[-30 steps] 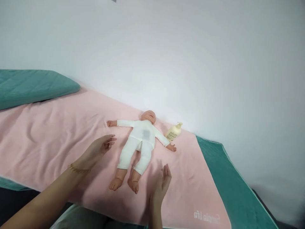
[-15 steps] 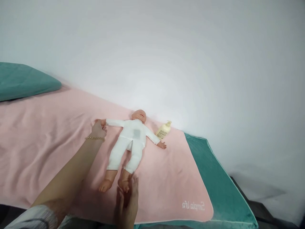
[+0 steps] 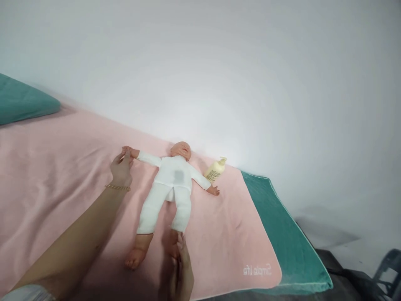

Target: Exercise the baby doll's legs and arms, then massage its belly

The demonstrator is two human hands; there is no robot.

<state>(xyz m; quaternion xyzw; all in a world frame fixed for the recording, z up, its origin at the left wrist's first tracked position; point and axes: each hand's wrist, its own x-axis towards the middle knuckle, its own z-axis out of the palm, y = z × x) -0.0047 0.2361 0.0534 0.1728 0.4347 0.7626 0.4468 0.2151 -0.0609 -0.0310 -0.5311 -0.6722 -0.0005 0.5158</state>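
A baby doll in a white suit lies face up on a pink blanket, its arms spread wide. My left hand, with a gold bracelet at the wrist, pinches the doll's small hand at the end of its outstretched arm. My right hand reaches up from the bottom edge and closes around one of the doll's bare feet. The doll's other foot lies free beside it.
A cream pump bottle lies on the blanket by the doll's other arm, close to the white wall. A teal mattress shows beyond the blanket's right edge. A teal pillow sits at far left.
Both hands moved from hovering open beside the doll onto it. The left took the doll's hand, the right took a foot. The view has shifted right.
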